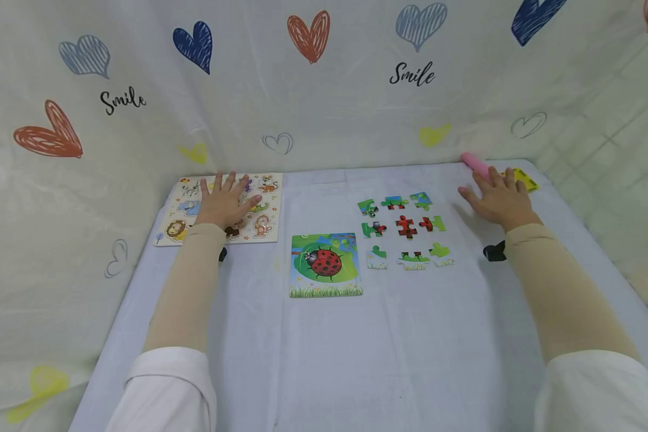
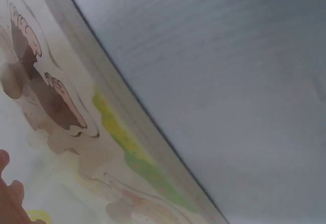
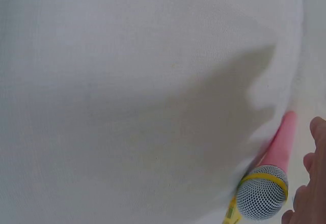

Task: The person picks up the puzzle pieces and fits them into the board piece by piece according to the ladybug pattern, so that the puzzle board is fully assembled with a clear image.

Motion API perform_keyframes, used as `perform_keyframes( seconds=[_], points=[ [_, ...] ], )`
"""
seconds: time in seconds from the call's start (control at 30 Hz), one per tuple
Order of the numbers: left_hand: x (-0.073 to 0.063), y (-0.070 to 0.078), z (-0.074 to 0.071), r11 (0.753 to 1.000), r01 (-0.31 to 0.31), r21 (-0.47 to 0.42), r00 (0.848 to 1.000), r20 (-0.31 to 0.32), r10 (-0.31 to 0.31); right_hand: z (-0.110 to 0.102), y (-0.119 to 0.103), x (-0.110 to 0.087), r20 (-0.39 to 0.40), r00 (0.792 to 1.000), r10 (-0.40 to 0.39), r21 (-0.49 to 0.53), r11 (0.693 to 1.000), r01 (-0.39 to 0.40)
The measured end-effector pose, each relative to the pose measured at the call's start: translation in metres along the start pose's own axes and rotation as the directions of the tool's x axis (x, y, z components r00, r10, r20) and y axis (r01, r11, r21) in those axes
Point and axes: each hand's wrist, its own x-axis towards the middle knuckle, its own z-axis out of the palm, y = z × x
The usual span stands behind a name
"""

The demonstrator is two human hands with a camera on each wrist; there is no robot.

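My left hand (image 1: 225, 203) is spread flat over a wooden animal puzzle board (image 1: 270, 207) at the back left, covering its middle; whether it touches the board I cannot tell. In the left wrist view, fingertips (image 2: 12, 196) show beside the board (image 2: 76, 76). With fingers spread, my right hand (image 1: 501, 199) is held above the back right of the table, its shadow falling on the cloth. Just beyond it lies a pink toy microphone (image 1: 474, 163), whose grey mesh head (image 3: 262, 193) shows in the right wrist view. Neither hand holds anything.
A square ladybug picture board (image 1: 325, 264) lies at mid-table. Several loose jigsaw pieces (image 1: 405, 227) are laid out in rows to its right. A yellow object (image 1: 526, 179), partly hidden, lies by the microphone. A heart-print curtain (image 1: 345, 108) hangs behind the white-covered table (image 1: 356, 360).
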Motion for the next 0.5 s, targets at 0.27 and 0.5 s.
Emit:
perform_keyframes(
  seconds=[0.27,0.5],
  points=[
    [-0.003,0.007,-0.004,0.999,-0.037,-0.011,0.999,0.013,0.037,0.000,-0.004,0.004,-0.019,1.000,-0.022,-0.020,1.000,0.022],
    [-0.003,0.016,-0.009,0.991,-0.134,0.027,0.990,0.042,0.133,-0.004,-0.027,0.007,-0.046,0.988,-0.145,-0.086,0.986,0.141]
  ],
)
